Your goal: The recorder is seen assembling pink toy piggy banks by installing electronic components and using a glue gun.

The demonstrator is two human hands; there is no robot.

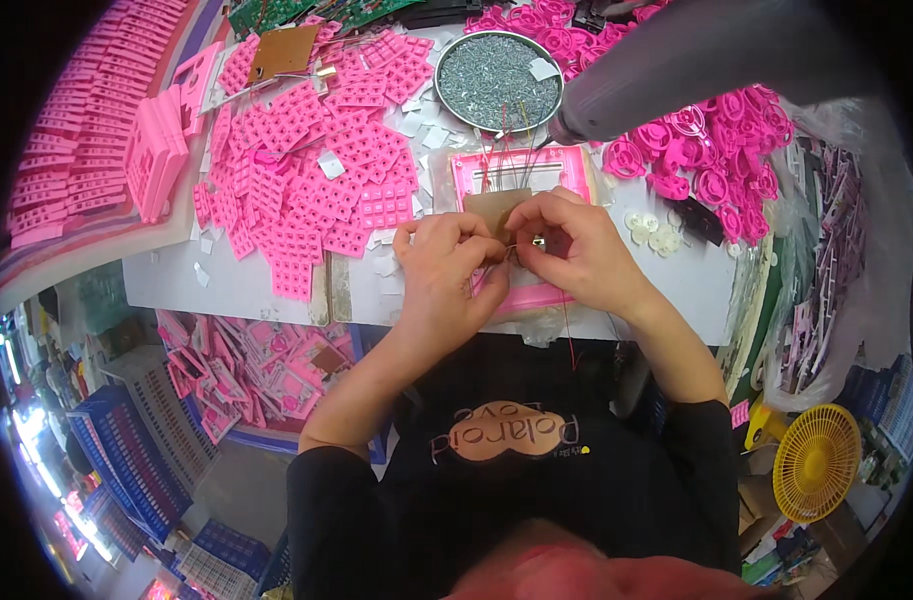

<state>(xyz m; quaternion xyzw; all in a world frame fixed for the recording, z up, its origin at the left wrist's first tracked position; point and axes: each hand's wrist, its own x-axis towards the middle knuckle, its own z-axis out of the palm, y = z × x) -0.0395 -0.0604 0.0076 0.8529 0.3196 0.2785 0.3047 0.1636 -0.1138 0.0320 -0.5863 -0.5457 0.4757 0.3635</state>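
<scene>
A pink plastic housing (576,172) lies in front of me at the table's near edge, with a brown circuit board (493,204) over it. Thin wires (508,165) run up from the board toward a round tray. My left hand (449,266) is closed at the board's left side, its thumb and forefinger pinched at a thin wire. Opposite it, my right hand (583,252) pinches the same fine wire between thumb and forefinger. The fingertips almost meet and hide where the wire ends. A red wire (569,330) hangs down past the table edge.
A round metal tray of small screws (497,80) stands behind the housing. Pink button pads (302,150) pile up at left, pink ring-shaped parts (727,150) at right. A thick grey tool or arm (677,70) reaches in from the upper right. White discs (655,234) lie nearby.
</scene>
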